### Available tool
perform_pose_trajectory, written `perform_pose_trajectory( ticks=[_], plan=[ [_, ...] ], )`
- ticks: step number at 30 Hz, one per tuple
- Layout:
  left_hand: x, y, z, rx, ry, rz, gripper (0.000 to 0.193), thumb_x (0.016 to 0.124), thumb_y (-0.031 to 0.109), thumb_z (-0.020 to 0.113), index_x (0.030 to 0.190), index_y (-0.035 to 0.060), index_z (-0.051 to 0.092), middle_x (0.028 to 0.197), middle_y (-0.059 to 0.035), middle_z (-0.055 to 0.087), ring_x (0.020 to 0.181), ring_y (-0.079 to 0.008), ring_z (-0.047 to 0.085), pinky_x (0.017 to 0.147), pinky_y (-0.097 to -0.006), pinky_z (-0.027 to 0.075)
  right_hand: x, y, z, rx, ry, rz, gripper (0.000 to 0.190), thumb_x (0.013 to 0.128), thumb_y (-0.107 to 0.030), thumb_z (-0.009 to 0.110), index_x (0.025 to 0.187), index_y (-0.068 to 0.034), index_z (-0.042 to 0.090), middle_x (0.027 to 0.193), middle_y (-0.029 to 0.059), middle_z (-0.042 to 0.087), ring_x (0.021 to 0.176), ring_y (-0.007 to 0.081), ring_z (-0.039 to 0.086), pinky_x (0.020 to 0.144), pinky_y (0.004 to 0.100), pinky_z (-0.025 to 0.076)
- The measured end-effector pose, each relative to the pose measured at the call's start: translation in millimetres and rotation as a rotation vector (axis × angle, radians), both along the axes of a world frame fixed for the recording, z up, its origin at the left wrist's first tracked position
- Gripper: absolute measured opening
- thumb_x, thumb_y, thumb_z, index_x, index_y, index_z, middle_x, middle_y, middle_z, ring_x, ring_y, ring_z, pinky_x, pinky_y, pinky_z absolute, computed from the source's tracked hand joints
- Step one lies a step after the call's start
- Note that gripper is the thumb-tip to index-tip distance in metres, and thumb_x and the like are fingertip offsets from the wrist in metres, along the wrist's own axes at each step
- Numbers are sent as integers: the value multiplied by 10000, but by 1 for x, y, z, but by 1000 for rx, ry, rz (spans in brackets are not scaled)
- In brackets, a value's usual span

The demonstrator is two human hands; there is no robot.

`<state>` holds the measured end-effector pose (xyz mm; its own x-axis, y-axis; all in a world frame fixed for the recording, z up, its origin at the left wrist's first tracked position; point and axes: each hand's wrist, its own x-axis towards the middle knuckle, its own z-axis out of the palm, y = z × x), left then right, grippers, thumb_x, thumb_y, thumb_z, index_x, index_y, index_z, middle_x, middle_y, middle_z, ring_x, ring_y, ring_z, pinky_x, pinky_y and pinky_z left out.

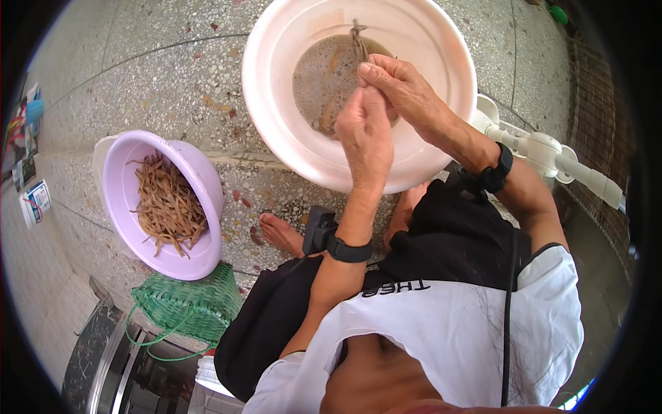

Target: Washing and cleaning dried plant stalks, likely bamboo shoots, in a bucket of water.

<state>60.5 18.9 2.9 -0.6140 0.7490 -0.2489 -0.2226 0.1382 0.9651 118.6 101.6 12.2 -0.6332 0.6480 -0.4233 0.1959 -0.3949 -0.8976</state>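
A large pale plastic basin [274, 119] stands before me, holding murky, foamy brown water [315, 77] with a few tan strips in it. Over the water, my right hand [406, 88] pinches a wet, twisted brown plant strip [358, 44] between thumb and fingers; its free end points away from me. My left hand [366, 137] is curled closed right beside the right fingers, seemingly on the lower part of the same strip, which the hands hide. To the left, a tilted lilac basin [116, 207] holds a heap of dry-looking brown strips [168, 204].
A green woven basket [189, 297] with handles sits by the lilac basin. White plastic pipe [545, 152] runs right of the large basin. A white bucket [36, 203] stands at far left on the speckled terrazzo floor [170, 93]. My bare foot [279, 235] is near the large basin.
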Motion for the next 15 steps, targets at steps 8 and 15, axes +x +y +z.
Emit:
perform_pose_trajectory(
  ticks=[8, 15],
  plan=[
    [-6, -5, -9, -104, -78, -161, 327, 962, 249, 466, 748, 14, 537, 620, 26, 451, 565, -48, 392, 513, -214, 332, 8, 2, -3, 62, -80, -54, 338, 959, -320, 484, 750, -62, 546, 605, -40, 459, 563, 38, 414, 499, 209, 355],
    [-28, -6, -10, -30, 7, 29, 291, 914, 254, 577, 986, -25, 614, 901, -81, 620, 832, -134, 570, 757, -261, 455, 14, -13, -5, 344, -79, 196, 367, 961, -300, 452, 801, 3, 584, 594, 31, 480, 562, 111, 416, 525, 285, 360]
  ],
)
